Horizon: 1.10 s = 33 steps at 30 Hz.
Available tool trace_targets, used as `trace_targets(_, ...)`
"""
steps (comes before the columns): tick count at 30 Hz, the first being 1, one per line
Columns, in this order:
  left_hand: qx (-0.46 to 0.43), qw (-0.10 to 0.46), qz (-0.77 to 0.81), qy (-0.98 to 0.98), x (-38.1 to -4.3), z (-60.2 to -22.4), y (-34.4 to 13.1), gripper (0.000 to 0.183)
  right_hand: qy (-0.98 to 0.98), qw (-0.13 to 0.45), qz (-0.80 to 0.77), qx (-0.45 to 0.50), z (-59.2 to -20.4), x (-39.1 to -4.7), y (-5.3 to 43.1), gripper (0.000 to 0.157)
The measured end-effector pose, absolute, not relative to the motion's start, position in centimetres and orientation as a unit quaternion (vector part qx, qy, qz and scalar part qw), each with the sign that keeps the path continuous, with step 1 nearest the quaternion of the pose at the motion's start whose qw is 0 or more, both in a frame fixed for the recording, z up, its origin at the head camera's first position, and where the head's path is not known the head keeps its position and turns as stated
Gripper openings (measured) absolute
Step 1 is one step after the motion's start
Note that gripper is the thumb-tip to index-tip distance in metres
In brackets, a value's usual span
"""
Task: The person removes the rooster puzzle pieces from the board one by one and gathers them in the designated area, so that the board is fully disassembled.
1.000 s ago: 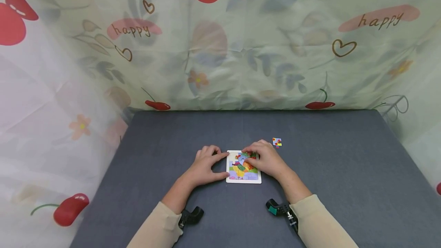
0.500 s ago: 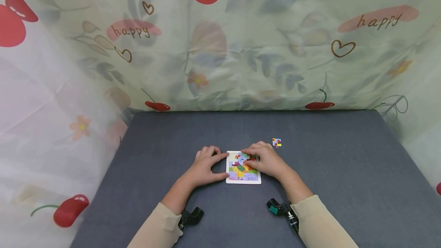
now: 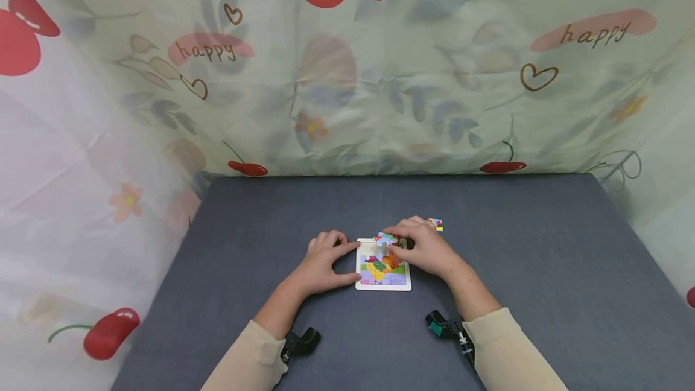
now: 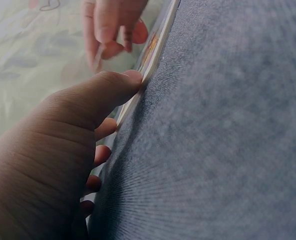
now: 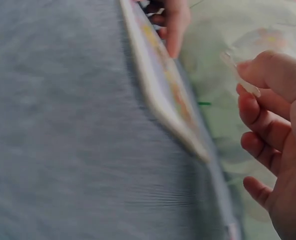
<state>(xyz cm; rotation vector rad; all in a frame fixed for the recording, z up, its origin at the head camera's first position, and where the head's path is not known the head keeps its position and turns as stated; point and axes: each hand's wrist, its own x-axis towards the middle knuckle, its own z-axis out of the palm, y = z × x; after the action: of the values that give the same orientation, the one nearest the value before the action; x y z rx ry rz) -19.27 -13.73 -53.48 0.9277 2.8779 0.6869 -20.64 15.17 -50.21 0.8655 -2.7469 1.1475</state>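
A small jigsaw puzzle in a white-rimmed tray (image 3: 384,287) lies on the dark grey table, its picture a colourful bird. My right hand (image 3: 426,249) pinches a light-blue puzzle piece (image 3: 384,238) between thumb and fingers, above the tray's upper part. In the right wrist view that piece (image 5: 253,90) shows edge-on, clear of the tray. Under it, the upper part of the tray shows a pale, unfilled area. My left hand (image 3: 326,261) touches the tray's left edge with thumb and index finger spread, the thumb (image 4: 123,82) right at the rim.
Another loose puzzle piece (image 3: 437,224) lies on the table beyond my right hand, partly covered by it. The grey table (image 3: 516,246) extends to a patterned cloth backdrop (image 3: 380,107). Each wrist carries a black camera mount.
My right hand has lifted the light-blue puzzle piece up from the tray, uncovering a pale area. The hand now partly overlaps the loose piece. My left hand stays at the tray's edge.
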Motion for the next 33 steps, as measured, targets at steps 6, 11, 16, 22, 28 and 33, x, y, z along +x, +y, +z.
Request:
trace_targets(6,0.297,0.019,0.219,0.929,-19.2,-53.5,-13.8,0.068,-0.889,0.038,0.366,0.273,-47.8,-20.3,16.2,0.032)
trace_targets(11,0.297,0.02,0.224,0.928,-19.1,-53.4,-13.8,0.068,-0.881,0.058,0.377,0.28,-46.2,-20.1,17.1,0.031)
trace_targets(16,0.299,0.021,0.227,0.927,-19.1,-53.4,-13.8,0.068,-0.872,0.075,0.395,0.279,-44.9,-19.8,18.2,0.032)
trace_targets(22,0.301,0.02,0.223,0.927,-19.2,-53.5,-13.8,0.069,-0.865,0.098,0.402,0.284,-43.7,-19.6,19.7,0.032)
trace_targets(28,0.301,0.019,0.231,0.925,-19.2,-53.6,-13.8,0.069,-0.867,0.125,0.393,0.279,-43.2,-19.5,21.3,0.035)
trace_targets(33,0.303,0.017,0.235,0.923,-19.2,-53.5,-13.8,0.069,-0.877,0.134,0.388,0.25,-43.0,-19.4,22.8,0.037)
